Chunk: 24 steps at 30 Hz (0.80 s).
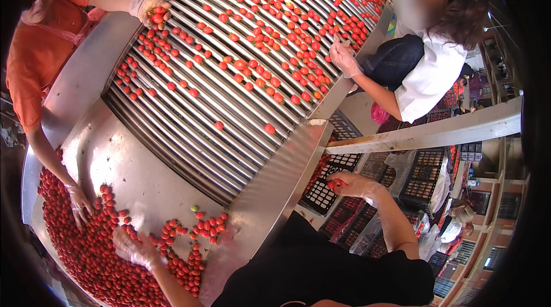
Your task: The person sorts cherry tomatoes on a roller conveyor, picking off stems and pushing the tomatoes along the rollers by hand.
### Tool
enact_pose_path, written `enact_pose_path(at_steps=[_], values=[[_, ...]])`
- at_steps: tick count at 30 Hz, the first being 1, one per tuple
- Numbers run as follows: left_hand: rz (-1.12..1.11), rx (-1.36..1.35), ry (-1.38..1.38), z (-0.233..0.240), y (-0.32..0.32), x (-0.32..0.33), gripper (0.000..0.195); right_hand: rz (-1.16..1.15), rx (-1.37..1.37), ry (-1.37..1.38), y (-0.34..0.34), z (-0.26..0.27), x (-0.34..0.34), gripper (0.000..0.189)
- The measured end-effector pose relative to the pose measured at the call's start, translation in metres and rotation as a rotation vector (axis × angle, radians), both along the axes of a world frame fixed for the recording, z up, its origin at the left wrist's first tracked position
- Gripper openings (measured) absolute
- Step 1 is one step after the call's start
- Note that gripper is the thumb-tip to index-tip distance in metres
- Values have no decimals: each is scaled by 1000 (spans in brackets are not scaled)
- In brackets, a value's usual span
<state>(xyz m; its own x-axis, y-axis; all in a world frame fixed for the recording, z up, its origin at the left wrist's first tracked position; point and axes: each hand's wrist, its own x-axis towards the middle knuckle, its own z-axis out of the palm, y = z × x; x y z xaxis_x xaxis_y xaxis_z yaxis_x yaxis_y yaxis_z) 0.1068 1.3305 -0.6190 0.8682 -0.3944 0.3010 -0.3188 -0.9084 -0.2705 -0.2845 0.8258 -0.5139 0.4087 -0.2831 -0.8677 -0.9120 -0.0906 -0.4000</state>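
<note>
My left hand (133, 247), in a clear plastic glove, is over a large heap of small red tomatoes (94, 264) on the sheet-metal tray (125, 147). Blur hides whether its fingers hold anything. Off to the right, my gloved right hand (355, 187) is curled around several small red tomatoes (336, 184). It is above a black plastic crate (320, 195) beside the machine, with more tomatoes along the crate's left side. A single green tomato (194, 208) lies near a loose cluster of red ones (209, 227).
A metal roller conveyor (202, 109) carries scattered tomatoes. A co-worker in orange (30, 74) holds tomatoes in one hand and touches the heap with the other. A co-worker in white (434, 79) reaches over the rollers' right side. A metal beam (426, 128) juts right above stacked crates (424, 173).
</note>
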Motion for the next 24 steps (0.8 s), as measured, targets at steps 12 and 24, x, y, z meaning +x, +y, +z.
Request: enact_pose_path(at_steps=[12, 24], values=[[571, -402, 239, -40, 189, -68, 57, 469, -760, -901, 22, -61, 107, 19], [-143, -1076, 644, -111, -231, -85, 64, 471, -812, -672, 25, -84, 150, 6]])
